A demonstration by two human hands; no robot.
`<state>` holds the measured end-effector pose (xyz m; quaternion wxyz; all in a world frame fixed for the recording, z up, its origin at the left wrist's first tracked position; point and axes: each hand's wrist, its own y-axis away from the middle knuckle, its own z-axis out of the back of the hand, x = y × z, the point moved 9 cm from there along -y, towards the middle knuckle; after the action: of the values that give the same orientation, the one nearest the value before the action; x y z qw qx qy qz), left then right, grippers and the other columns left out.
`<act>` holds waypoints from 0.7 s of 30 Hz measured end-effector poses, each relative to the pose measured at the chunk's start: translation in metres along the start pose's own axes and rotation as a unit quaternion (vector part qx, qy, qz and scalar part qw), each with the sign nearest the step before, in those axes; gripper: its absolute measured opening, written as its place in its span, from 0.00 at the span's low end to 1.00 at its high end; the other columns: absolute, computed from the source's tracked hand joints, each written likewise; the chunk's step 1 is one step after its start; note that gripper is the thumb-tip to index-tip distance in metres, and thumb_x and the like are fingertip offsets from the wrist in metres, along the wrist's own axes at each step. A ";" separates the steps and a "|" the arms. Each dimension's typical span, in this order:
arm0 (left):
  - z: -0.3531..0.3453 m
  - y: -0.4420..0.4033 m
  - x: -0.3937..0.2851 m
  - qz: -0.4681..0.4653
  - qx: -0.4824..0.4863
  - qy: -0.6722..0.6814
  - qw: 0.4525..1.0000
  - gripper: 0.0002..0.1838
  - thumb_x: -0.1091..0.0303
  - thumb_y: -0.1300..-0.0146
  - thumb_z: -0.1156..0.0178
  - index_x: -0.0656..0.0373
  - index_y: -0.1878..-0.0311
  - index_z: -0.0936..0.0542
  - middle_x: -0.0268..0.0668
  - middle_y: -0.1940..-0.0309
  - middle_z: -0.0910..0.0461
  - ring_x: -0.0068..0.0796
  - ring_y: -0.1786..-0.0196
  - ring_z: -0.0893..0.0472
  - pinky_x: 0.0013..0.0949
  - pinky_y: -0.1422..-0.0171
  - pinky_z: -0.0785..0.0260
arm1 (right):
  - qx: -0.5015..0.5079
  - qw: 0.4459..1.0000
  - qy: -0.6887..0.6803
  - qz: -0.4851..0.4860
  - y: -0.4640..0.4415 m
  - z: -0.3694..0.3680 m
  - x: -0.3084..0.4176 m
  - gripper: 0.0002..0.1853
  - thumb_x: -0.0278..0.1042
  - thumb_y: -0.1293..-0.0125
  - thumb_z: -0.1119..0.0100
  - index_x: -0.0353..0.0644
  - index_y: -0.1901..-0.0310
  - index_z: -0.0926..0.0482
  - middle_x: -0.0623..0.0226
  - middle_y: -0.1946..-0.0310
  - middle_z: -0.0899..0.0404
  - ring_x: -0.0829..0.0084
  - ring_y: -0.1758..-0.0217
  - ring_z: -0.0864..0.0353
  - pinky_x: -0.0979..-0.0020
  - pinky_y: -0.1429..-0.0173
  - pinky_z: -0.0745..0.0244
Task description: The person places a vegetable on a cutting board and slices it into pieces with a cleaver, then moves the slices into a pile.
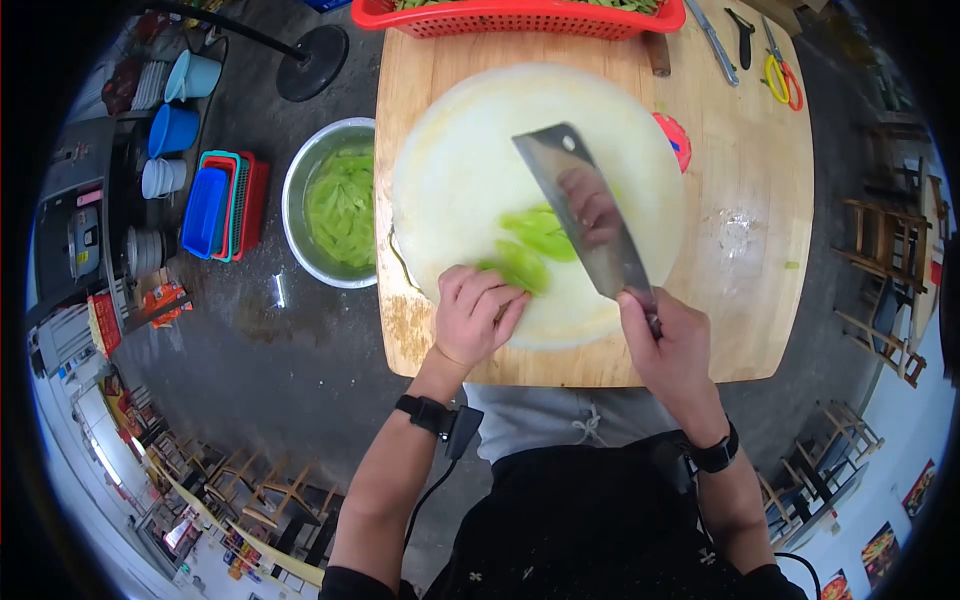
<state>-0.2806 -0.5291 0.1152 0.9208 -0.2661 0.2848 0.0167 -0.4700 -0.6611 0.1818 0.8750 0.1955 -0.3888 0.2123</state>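
Observation:
On a round white cutting board (450, 150) lie light-green vegetable slices (540, 232), slightly blurred. My left hand (477, 312) rests at the board's near left, its fingers curled over the end of a green vegetable piece (522, 268). The part under the fingers is hidden. In my right hand (672, 345) is the handle of a broad cleaver (590, 205), fingers wrapped round it. The blade points away and to the left, tilted above the board, beside and partly in front of the slices. A reflection of a hand shows on the blade.
A red basket (520, 22) of greens stands at the wooden table's (745, 230) far edge. At far right lie a knife (713, 42), a black peeler (742, 38) and scissors (782, 75). Left of the table, a metal basin (300, 240) holds green slices; stacked plastic baskets (225, 205) sit beyond.

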 end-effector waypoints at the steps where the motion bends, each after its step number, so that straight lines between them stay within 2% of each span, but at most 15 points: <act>1: 0.000 0.002 -0.001 0.001 0.002 0.001 1.000 0.19 0.74 0.47 0.18 0.51 0.54 0.15 0.35 0.53 0.19 0.46 0.46 0.23 0.48 0.38 0.29 | 0.001 1.000 -0.005 -0.009 0.000 0.002 0.001 0.06 0.32 0.24 0.32 0.39 0.58 0.12 0.60 0.78 0.19 0.63 0.80 0.20 0.65 0.73 0.29; 3: -0.001 0.000 0.001 -0.001 -0.004 0.004 1.000 0.19 0.73 0.47 0.18 0.51 0.54 0.15 0.35 0.53 0.19 0.46 0.46 0.22 0.48 0.37 0.28 | -0.003 1.000 -0.006 -0.016 -0.002 0.007 -0.001 0.06 0.31 0.24 0.32 0.39 0.58 0.12 0.60 0.78 0.20 0.64 0.80 0.21 0.65 0.73 0.30; 5: -0.002 0.001 0.002 -0.002 -0.004 0.004 1.000 0.19 0.73 0.47 0.18 0.51 0.54 0.15 0.35 0.53 0.19 0.46 0.46 0.22 0.48 0.37 0.28 | 0.066 0.998 0.023 0.001 0.003 -0.004 -0.004 0.06 0.32 0.24 0.32 0.39 0.59 0.12 0.59 0.77 0.19 0.61 0.79 0.19 0.63 0.73 0.28; 6: -0.001 0.002 0.002 0.000 -0.003 0.002 1.000 0.19 0.73 0.47 0.18 0.51 0.54 0.15 0.35 0.53 0.19 0.45 0.46 0.22 0.47 0.37 0.28 | 0.068 0.997 0.022 0.000 0.007 -0.006 -0.005 0.06 0.32 0.24 0.32 0.39 0.59 0.12 0.59 0.77 0.19 0.61 0.79 0.19 0.63 0.73 0.28; 12: 0.001 0.001 0.001 -0.008 -0.007 0.002 1.000 0.18 0.73 0.46 0.19 0.52 0.54 0.15 0.35 0.52 0.17 0.45 0.45 0.22 0.46 0.38 0.29 | 0.085 0.985 0.115 0.093 0.023 -0.017 0.013 0.07 0.36 0.26 0.31 0.43 0.57 0.13 0.62 0.73 0.15 0.58 0.75 0.14 0.60 0.71 0.23; 15: 0.003 -0.001 0.001 0.001 -0.007 -0.005 1.000 0.19 0.73 0.48 0.18 0.50 0.54 0.14 0.32 0.52 0.18 0.43 0.47 0.22 0.45 0.39 0.28 | 0.087 0.979 0.142 0.117 0.024 -0.019 0.024 0.06 0.37 0.27 0.30 0.44 0.57 0.13 0.66 0.74 0.16 0.60 0.75 0.14 0.61 0.70 0.23; 21: 0.001 0.002 0.003 -0.001 -0.008 -0.007 1.000 0.16 0.73 0.47 0.20 0.52 0.56 0.15 0.34 0.50 0.15 0.45 0.46 0.20 0.46 0.38 0.28 | 0.103 0.971 0.163 0.138 0.025 -0.025 0.026 0.05 0.35 0.30 0.30 0.45 0.58 0.15 0.68 0.76 0.19 0.64 0.76 0.15 0.63 0.71 0.23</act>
<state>-0.2783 -0.5270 0.1134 0.9207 -0.2732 0.2778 0.0199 -0.4524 -0.6221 0.1909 0.8640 0.1918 -0.2401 0.3989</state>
